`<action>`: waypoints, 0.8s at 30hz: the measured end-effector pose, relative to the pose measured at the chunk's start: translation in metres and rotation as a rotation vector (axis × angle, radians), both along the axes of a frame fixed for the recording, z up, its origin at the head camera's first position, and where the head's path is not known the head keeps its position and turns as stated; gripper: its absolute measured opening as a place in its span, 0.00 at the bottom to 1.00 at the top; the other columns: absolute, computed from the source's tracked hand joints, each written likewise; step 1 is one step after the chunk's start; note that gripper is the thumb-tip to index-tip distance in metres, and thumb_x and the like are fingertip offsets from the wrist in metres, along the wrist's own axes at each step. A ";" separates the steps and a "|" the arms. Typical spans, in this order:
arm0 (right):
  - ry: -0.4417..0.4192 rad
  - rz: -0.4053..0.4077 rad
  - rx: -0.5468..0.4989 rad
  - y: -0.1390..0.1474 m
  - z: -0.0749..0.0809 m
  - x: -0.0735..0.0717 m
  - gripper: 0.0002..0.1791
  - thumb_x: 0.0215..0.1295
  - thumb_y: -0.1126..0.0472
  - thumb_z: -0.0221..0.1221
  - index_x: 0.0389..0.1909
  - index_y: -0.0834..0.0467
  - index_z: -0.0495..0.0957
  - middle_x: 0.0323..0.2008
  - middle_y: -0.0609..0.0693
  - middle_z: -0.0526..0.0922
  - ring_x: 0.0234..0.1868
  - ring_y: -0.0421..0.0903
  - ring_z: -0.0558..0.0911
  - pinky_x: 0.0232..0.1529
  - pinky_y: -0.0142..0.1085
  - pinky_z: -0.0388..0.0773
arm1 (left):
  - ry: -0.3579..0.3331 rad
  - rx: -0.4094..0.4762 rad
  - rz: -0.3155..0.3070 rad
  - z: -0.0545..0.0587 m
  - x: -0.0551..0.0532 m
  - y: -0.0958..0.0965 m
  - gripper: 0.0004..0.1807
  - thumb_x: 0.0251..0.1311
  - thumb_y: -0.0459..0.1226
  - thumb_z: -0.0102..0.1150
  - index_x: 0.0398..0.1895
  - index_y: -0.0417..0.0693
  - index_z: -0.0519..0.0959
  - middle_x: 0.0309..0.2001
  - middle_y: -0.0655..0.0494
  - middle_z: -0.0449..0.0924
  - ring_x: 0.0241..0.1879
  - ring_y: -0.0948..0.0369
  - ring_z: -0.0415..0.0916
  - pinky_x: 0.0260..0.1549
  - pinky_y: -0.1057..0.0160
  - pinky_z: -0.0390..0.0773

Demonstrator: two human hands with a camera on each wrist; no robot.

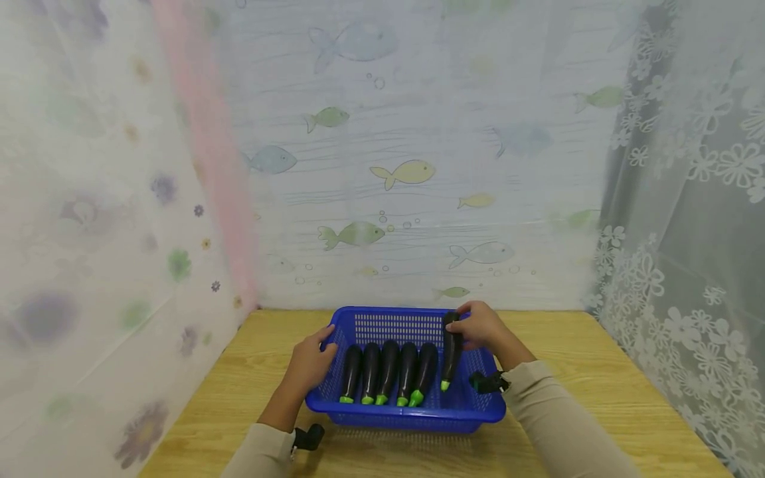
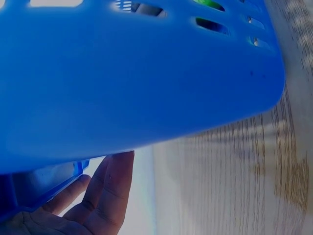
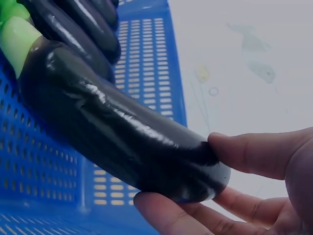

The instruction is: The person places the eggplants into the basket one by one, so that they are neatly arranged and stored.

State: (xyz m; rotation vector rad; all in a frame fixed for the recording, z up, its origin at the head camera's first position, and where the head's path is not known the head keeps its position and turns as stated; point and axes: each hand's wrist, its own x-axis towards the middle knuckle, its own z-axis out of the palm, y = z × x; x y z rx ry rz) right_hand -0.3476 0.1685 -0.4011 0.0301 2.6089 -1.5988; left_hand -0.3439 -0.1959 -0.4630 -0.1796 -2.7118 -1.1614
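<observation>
A blue plastic basket [image 1: 412,411] holds several dark eggplants [image 1: 390,372] with green stem ends, lying side by side in its left and middle part. My right hand [image 1: 483,326] pinches one more eggplant [image 3: 122,127] by its rounded dark end, thumb on one side and fingers on the other. This eggplant's pale green stem [image 1: 445,385] points toward me, at the right of the row. On the basket's left rim, my left hand [image 1: 307,362] grips the edge. The left wrist view shows its fingers [image 2: 115,191] against the basket's blue wall, partly hidden by it.
The basket stands on a wood-grain table [image 1: 550,425]. Behind the table hangs a sheet printed with fish [image 1: 412,172]. Flowered curtains [image 1: 669,332] border the right and left sides. A black wrist camera [image 1: 490,382] on the right arm overlaps the basket's right rim.
</observation>
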 end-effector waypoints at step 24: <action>-0.072 0.004 0.058 -0.022 -0.018 -0.003 0.27 0.67 0.72 0.61 0.64 0.77 0.67 0.57 0.74 0.74 0.50 0.65 0.85 0.38 0.52 0.88 | -0.009 0.015 -0.008 0.002 0.001 0.002 0.30 0.71 0.40 0.52 0.76 0.48 0.70 0.72 0.37 0.71 0.44 0.50 0.78 0.37 0.55 0.82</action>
